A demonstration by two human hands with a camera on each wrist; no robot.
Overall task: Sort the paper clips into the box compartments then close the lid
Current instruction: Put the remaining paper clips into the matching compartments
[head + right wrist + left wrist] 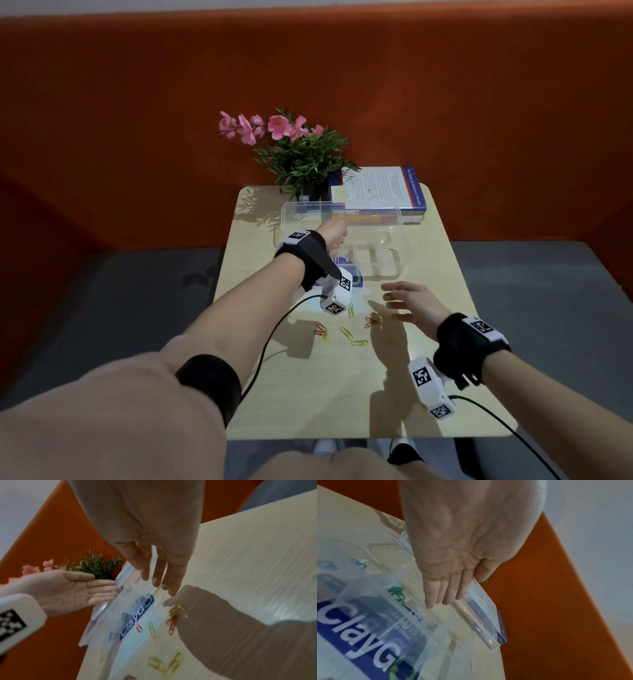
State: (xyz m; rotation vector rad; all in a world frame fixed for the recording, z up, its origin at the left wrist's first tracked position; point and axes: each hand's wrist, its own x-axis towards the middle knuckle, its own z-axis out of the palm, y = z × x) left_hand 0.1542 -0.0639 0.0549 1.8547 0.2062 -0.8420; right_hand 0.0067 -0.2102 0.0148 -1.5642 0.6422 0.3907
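Observation:
A clear compartment box (pixel 375 263) lies at mid-table with its lid (pixel 342 214) standing open behind it. Green paper clips (pixel 396 592) lie in one compartment. My left hand (pixel 334 236) reaches over the box's left side with straight fingers (pixel 445 599) close to the lid (pixel 474 622); I cannot tell if they touch it. My right hand (pixel 400 301) hovers open above the table, its fingers (pixel 159 584) spread just above a heap of yellow and red clips (pixel 174 614). More loose yellow, red and orange clips (pixel 346 331) are scattered on the table in front of the box.
A blue and white "ClayGo" packet (pixel 137 618) lies under the box's near left corner. Stacked books (pixel 380 188) and a potted plant with pink flowers (pixel 301 150) stand at the table's far edge. An orange wall rises behind.

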